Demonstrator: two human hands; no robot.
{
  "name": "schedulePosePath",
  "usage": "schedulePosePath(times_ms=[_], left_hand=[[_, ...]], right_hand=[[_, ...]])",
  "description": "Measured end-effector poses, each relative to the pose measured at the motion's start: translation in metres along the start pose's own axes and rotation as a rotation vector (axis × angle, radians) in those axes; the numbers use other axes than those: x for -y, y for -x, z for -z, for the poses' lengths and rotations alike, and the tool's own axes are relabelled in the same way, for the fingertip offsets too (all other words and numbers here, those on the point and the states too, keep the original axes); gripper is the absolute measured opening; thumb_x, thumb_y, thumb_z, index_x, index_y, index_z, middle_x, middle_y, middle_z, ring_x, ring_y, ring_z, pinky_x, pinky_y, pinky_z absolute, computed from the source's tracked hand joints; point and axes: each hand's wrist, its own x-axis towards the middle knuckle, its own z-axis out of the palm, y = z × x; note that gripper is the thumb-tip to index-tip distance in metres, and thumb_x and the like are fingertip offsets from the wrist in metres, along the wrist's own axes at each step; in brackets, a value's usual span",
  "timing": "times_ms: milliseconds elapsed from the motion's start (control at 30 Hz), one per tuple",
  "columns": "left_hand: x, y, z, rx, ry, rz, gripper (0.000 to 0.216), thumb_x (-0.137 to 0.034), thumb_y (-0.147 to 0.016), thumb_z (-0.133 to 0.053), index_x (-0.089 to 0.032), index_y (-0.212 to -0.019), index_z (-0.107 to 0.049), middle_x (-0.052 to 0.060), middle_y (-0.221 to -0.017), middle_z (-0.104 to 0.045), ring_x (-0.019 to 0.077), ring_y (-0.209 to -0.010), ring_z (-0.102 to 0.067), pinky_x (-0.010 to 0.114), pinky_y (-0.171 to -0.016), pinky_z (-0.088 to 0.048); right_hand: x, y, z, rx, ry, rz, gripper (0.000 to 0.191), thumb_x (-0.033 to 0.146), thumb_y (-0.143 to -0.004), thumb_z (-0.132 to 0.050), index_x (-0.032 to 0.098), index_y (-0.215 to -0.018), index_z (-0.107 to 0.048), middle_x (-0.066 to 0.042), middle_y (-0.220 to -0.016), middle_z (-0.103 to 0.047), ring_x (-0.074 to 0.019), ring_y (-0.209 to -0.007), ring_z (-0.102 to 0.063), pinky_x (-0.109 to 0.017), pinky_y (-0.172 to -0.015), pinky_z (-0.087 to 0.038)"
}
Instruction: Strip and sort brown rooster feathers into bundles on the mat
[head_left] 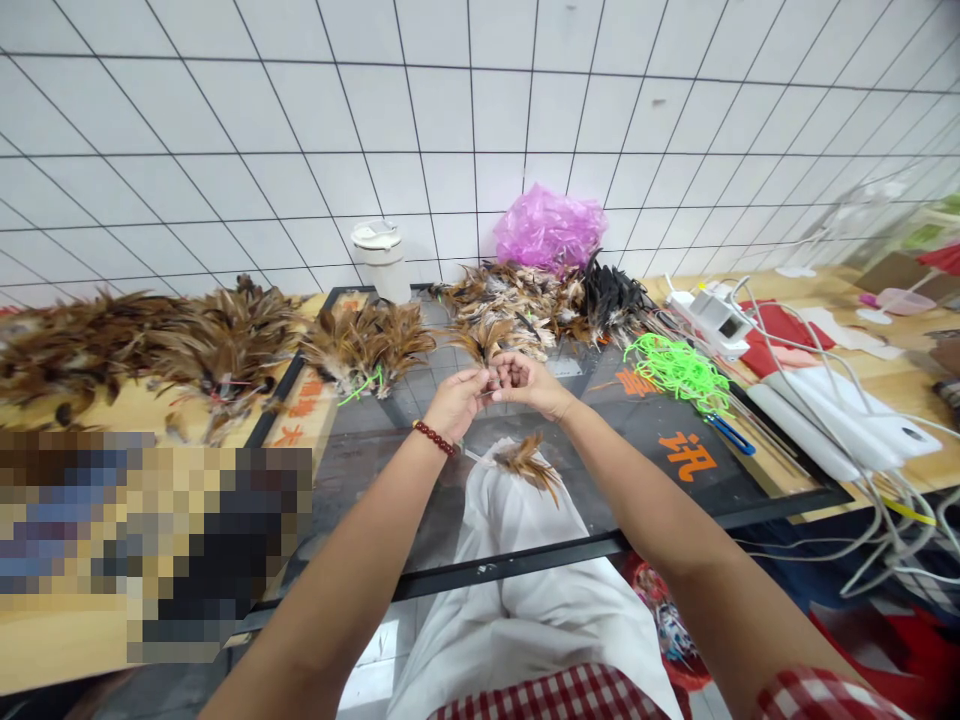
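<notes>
Close together over the dark glass tabletop, both my hands meet with fingers pinched. My left hand, below a wrist with a dark red bead bracelet, holds something thin and small that I cannot make out. My right hand has curled fingers and touches or nearly touches the left fingertips; what it pinches is hidden. Just beyond the fingertips stands a tuft of brown feathers; whether it is held or lies behind is unclear. Nearer to me, a few brown feathers with white fluff lie over the glass.
A feather bunch with green string lies left, near a larger feather heap. At the back are a white cup, mixed feathers and a pink plastic bag. Rightward lie green cord, a blue-handled tool and cables.
</notes>
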Motion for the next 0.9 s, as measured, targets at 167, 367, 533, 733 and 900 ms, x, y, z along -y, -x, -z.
schedulePosePath(times_ms=[167, 367, 533, 733, 900], left_hand=[[0.001, -0.001, -0.001, 0.000, 0.018, 0.011, 0.021, -0.021, -0.057, -0.079, -0.008, -0.068, -0.066, 0.003, -0.066, -0.064, 0.0090, -0.063, -0.057, 0.025, -0.070, -0.047], [0.000, -0.001, -0.001, -0.015, 0.038, 0.029, 0.018, -0.019, -0.059, -0.077, -0.009, -0.069, -0.066, 0.004, -0.068, -0.064, 0.0100, -0.066, -0.058, 0.026, -0.072, -0.048], [0.001, -0.002, 0.001, -0.034, 0.070, 0.033, 0.015, -0.017, -0.063, -0.075, -0.010, -0.070, -0.064, 0.003, -0.070, -0.064, 0.0100, -0.069, -0.059, 0.028, -0.077, -0.049], [0.000, -0.002, 0.001, -0.044, 0.094, 0.030, 0.015, -0.017, -0.065, -0.074, -0.011, -0.071, -0.063, 0.003, -0.071, -0.064, 0.0090, -0.068, -0.059, 0.028, -0.077, -0.049], [0.001, -0.001, -0.001, -0.031, 0.060, 0.016, 0.016, -0.018, -0.062, -0.075, -0.009, -0.070, -0.064, 0.003, -0.071, -0.064, 0.0094, -0.067, -0.058, 0.027, -0.074, -0.049]], right_hand=[[-0.011, -0.005, -0.009, -0.127, 0.096, 0.087, 0.053, 0.026, -0.056, -0.079, 0.021, -0.097, -0.047, 0.006, -0.075, -0.037, -0.0071, -0.061, -0.038, -0.021, -0.056, -0.037], [-0.010, -0.005, -0.006, -0.141, 0.093, 0.073, 0.056, 0.032, -0.055, -0.079, 0.022, -0.099, -0.046, 0.005, -0.074, -0.037, -0.0086, -0.063, -0.038, -0.022, -0.057, -0.037], [-0.008, -0.006, -0.004, -0.167, 0.087, 0.075, 0.056, 0.035, -0.055, -0.079, 0.022, -0.099, -0.047, 0.006, -0.070, -0.037, -0.0081, -0.060, -0.037, -0.022, -0.056, -0.035], [-0.012, -0.007, -0.006, -0.190, 0.113, 0.073, 0.055, 0.037, -0.058, -0.078, 0.022, -0.101, -0.047, 0.006, -0.069, -0.038, -0.0078, -0.059, -0.037, -0.021, -0.055, -0.034], [-0.015, -0.006, -0.007, -0.167, 0.138, 0.103, 0.054, 0.034, -0.059, -0.077, 0.020, -0.102, -0.047, 0.007, -0.068, -0.037, -0.0076, -0.059, -0.036, -0.022, -0.055, -0.034]])
